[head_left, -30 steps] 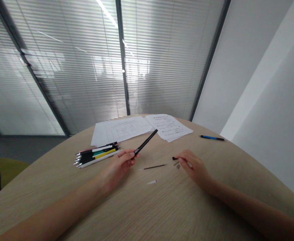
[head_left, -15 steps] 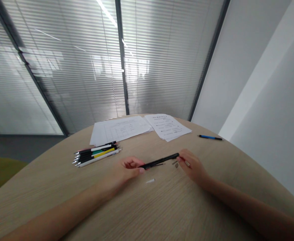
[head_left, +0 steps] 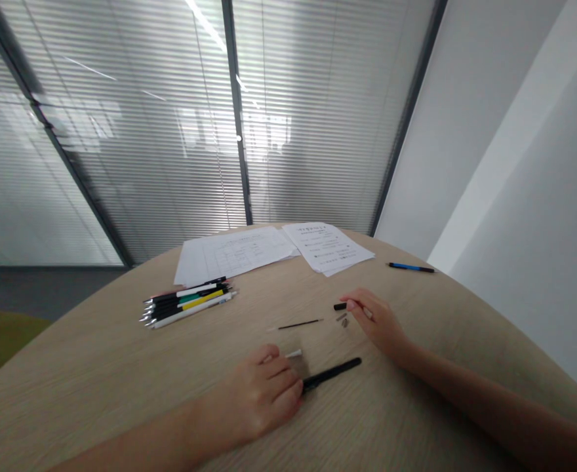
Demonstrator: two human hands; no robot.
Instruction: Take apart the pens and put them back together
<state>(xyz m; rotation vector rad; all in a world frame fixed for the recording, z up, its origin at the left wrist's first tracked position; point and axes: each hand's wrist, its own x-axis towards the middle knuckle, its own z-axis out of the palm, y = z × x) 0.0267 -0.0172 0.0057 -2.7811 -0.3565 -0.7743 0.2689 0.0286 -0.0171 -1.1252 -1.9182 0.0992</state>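
Observation:
My left hand (head_left: 269, 390) is closed low over the table, its fingers curled at the near end of a black pen barrel (head_left: 335, 373) that points off to the right. Between the fingertips of my right hand (head_left: 374, 321) is a short black pen piece (head_left: 339, 306), perhaps a cap; its far end is covered by the fingers. A thin dark pen refill (head_left: 299, 324) lies between the hands. Partly behind my left hand is a small white tapered piece (head_left: 294, 354). Tiny greyish bits (head_left: 344, 322) rest just left of my right hand.
A bundle of several pens (head_left: 185, 303) lies at the left. Printed sheets (head_left: 234, 252) cover the table's far side, with more paper (head_left: 330, 248) beside them. A blue and black pen (head_left: 411, 267) is at the right, near the rounded edge of the wooden table (head_left: 406, 426).
The long black pen has come apart: my left hand has moved nearer and right with the barrel, while my right hand keeps a short black piece. The refill now lies uncovered.

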